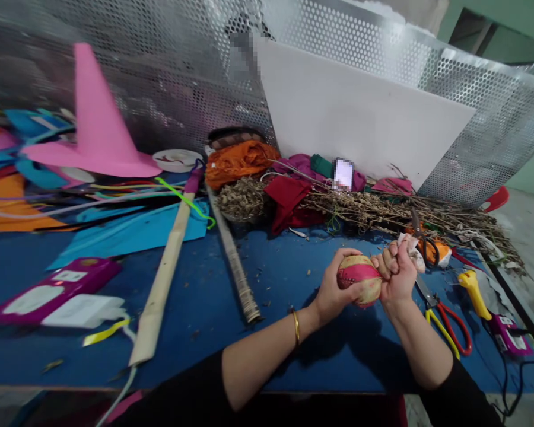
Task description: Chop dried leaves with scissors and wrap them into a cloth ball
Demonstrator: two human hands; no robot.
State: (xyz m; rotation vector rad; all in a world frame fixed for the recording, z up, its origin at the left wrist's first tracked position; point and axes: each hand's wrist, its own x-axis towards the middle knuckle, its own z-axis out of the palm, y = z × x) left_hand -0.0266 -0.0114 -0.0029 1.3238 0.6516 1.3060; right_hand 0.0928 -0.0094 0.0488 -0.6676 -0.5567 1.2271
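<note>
My left hand (333, 287) is wrapped round a ball (359, 279) with tan and pinkish-red bands and a dark pattern on one side. Pressed against the ball's right side is my right hand (394, 273), closed in a fist. A crumpled whitish cloth or tissue (410, 249) pokes out of that fist's far side. Both hands are raised over the blue table (289, 356). To the right of my right hand lie scissors (440, 311) with red and yellow handles, and dark-handled shears (420, 240) rest farther back.
A hot glue gun (474, 293) and a purple power strip (509, 335) are at the right. Dried stalks (374, 207) line the back before a white board (351, 112). A bamboo stick (164, 290), another purple strip (57, 290) and a pink cone hat (98, 118) occupy the left.
</note>
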